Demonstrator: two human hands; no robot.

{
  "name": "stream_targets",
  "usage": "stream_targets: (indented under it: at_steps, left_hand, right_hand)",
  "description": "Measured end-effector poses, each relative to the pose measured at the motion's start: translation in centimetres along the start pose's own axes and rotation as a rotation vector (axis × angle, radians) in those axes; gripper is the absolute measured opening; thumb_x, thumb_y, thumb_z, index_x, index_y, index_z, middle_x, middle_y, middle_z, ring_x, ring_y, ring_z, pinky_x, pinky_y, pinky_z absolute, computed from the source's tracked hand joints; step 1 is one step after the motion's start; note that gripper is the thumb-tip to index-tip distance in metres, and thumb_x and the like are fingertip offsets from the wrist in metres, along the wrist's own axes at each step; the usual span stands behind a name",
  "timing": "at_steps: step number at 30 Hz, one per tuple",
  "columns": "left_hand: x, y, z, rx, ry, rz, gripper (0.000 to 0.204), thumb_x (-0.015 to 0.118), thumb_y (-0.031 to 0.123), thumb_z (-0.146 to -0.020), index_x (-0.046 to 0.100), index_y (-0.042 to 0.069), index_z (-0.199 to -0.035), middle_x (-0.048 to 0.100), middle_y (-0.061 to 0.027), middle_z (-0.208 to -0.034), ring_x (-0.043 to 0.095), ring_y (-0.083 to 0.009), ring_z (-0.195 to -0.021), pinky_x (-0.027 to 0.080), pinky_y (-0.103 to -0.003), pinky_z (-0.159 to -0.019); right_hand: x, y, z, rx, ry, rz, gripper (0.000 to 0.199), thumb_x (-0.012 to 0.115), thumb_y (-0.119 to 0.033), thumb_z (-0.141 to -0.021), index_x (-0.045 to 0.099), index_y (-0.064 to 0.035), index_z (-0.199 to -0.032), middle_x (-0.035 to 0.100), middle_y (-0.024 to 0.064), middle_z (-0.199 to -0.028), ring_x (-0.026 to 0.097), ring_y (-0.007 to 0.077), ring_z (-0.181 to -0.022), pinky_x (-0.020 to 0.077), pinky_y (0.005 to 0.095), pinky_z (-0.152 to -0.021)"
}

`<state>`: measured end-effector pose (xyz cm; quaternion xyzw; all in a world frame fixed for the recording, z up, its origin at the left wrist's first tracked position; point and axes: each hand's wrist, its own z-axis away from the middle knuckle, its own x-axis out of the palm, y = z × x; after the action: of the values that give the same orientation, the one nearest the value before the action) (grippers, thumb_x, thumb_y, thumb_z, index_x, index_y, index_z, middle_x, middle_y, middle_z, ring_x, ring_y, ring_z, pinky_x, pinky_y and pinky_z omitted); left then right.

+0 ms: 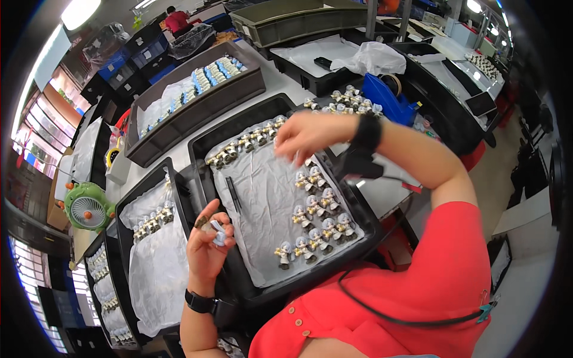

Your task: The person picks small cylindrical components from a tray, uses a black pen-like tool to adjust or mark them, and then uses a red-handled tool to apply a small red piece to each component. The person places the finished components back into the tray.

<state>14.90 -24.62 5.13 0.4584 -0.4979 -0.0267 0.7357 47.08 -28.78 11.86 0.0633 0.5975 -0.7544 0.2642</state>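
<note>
My left hand [206, 247] is closed around a small figurine piece [219, 234], light blue and white, near the left edge of a black tray [209, 173]. Above that tray's far end is my right hand [307, 136], its fingers curled together and slightly blurred; what they hold, if anything, cannot be made out. White paper [262, 203] lines the tray. Small pale-haired figurines [319, 240] stand in rows on its right side, and another row [245, 142] lines the far edge. A slim black tool [233, 194], perhaps tweezers, lies on the paper.
To the left sits another black tray [122, 221] with figurines and paper. A brown bin [197, 107] holds rows of blue and white pieces. Beyond my right hand are a cluster of figurines [352, 98] and a blue tape dispenser [385, 101]. A green fan [88, 206] stands far left.
</note>
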Motion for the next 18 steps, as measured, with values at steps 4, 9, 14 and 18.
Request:
stream_targets:
  at_steps: [4, 9, 14, 18]
  left_hand:
    - [0.0, -0.1, -0.3, -0.010, -0.013, 0.000, 0.063, 0.045, 0.001, -0.073, 0.031, -0.001, -0.134, 0.051, -0.0128, -0.102, 0.050, -0.0201, -0.080, 0.047, -0.027, -0.063]
    - [-1.0, -0.2, -0.5, -0.030, 0.006, 0.013, 0.061, 0.047, 0.001, -0.072, 0.035, 0.000, -0.132, 0.053, -0.0137, -0.101, 0.051, -0.0215, -0.081, 0.047, -0.028, -0.063]
    - [-1.4, -0.2, -0.6, -0.045, 0.083, -0.017, 0.061, 0.044, 0.000, -0.073, 0.034, -0.001, -0.133, 0.049, -0.0115, -0.102, 0.048, -0.0188, -0.079, 0.046, -0.026, -0.064]
    - [-1.4, -0.1, -0.8, -0.053, 0.092, 0.003, 0.061, 0.043, -0.001, -0.073, 0.032, -0.002, -0.133, 0.048, -0.0109, -0.102, 0.046, -0.0181, -0.078, 0.044, -0.025, -0.063]
  right_hand:
    - [-7.8, 6.6, 9.1, 0.124, 0.502, 0.383, 0.022, 0.058, -0.020, -0.080, 0.060, 0.0018, -0.079, 0.062, 0.0080, -0.069, 0.064, 0.0140, -0.064, 0.0509, 0.0254, -0.056]
    - [-7.6, 15.0, 16.9, 0.549, 0.474, 0.795, 0.012, 0.055, -0.007, -0.068, 0.064, 0.0011, -0.069, 0.063, 0.0177, -0.065, 0.064, 0.0277, -0.057, 0.0509, 0.0351, -0.058]
    - [-6.7, 16.1, 20.4, 0.600, 0.493, 0.495, 0.011, 0.057, -0.007, -0.068, 0.063, 0.0001, -0.073, 0.063, 0.0128, -0.063, 0.064, 0.0169, -0.054, 0.0491, 0.0274, -0.050]
    - [-10.3, 18.4, 25.0, 0.532, 0.875, 0.555, 0.012, 0.057, -0.010, -0.071, 0.062, 0.0010, -0.072, 0.062, 0.0141, -0.062, 0.064, 0.0195, -0.053, 0.0495, 0.0292, -0.049]
